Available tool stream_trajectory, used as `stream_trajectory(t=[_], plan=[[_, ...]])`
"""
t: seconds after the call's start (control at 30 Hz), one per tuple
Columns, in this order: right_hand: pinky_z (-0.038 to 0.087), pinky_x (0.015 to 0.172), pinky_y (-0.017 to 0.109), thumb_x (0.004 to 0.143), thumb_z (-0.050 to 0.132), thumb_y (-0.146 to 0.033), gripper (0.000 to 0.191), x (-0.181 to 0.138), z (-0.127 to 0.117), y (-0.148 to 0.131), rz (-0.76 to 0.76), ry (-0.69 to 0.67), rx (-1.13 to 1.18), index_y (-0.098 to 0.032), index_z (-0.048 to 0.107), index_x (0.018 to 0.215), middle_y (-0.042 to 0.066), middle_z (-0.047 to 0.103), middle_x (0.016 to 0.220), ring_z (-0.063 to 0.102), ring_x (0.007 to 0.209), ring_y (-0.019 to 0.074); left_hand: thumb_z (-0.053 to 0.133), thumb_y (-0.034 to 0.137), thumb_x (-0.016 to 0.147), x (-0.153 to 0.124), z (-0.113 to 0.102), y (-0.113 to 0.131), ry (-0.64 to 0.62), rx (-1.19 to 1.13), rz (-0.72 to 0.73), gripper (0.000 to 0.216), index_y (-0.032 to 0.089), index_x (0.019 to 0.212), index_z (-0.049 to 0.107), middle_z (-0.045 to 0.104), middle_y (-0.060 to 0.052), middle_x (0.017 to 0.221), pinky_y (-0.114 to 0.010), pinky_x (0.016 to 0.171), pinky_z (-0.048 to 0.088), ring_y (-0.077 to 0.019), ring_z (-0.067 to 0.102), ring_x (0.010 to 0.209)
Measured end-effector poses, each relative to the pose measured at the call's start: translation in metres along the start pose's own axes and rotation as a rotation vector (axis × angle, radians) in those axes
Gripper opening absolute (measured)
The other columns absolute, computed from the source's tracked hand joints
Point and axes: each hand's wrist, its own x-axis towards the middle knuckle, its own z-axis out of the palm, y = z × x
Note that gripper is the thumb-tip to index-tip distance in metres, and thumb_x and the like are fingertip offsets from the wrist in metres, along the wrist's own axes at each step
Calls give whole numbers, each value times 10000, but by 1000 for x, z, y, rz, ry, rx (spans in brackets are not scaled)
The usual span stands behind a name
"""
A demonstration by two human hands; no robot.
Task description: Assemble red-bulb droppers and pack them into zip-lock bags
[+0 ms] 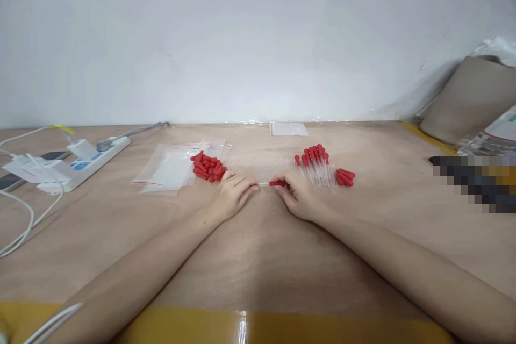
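Note:
My left hand (236,193) pinches a thin clear dropper tube (263,184), which lies level between my two hands. On the tube's right end is a red rubber bulb (276,183), gripped by the closed fingers of my right hand (298,193). How far the bulb sits over the tube I cannot tell. Behind my hands lies a row of bare clear tubes (262,166). Past my right hand, several droppers with red bulbs (317,164) lie together. A pile of loose red bulbs (207,165) sits beyond my left hand, and a smaller bulb pile (345,177) lies farther right.
Clear zip bags (169,169) lie flat at left, and another small bag (288,129) rests near the wall. A white power strip (97,161) with plugs and cables occupies the far left. A grey-brown bag-like object (467,97) and clear plastic stand at right.

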Motion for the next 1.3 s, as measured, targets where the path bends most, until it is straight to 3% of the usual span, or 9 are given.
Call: stream_trajectory(t=[0.37,0.77,1.3], plan=[[449,672,259,819,522,-212,136,0,3,10,-21,-22,60,-197,622,911,25,638,793,572,724,129,471,277,868,2,0,4,-24,-37,7,161,198,878,610,686,1,792,-319,711,283,-112,583,638],[448,611,237,803,547,-250,93,-4,3,6,-100,-17,85,-183,611,796,22,618,726,552,653,114,480,157,841,-2,4,6,23,28,143,153,214,921,598,674,5,719,-325,648,234,-115,569,610],[469,655,240,829,485,-189,145,2,7,5,-221,-28,-4,-160,615,888,55,639,784,571,710,126,463,190,857,2,8,14,-9,-35,90,160,197,944,598,677,-8,772,-319,648,237,-116,570,628]])
